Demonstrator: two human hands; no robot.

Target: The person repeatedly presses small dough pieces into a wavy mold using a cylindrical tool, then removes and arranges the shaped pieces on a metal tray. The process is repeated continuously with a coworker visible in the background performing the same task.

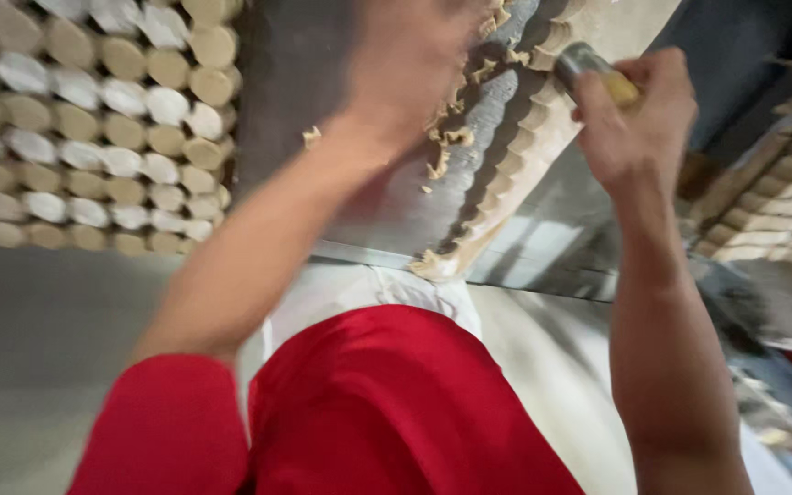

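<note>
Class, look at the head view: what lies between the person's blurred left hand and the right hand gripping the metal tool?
In the head view, a pale scalloped wooden strip and loose wood shavings on the grey workbench lie between left hand and right hand.

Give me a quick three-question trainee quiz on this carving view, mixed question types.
1. True or false: the right hand holds a tool with a metal collar and a yellowish handle.
2. What lies loose on the grey bench top? A) wood shavings B) screws C) paint drops
3. Fill in: the carved wooden strip has a ______ edge.

Key: 1 true. 2 A, the wood shavings. 3 scalloped. The left hand is too blurred to judge its grip.
</note>
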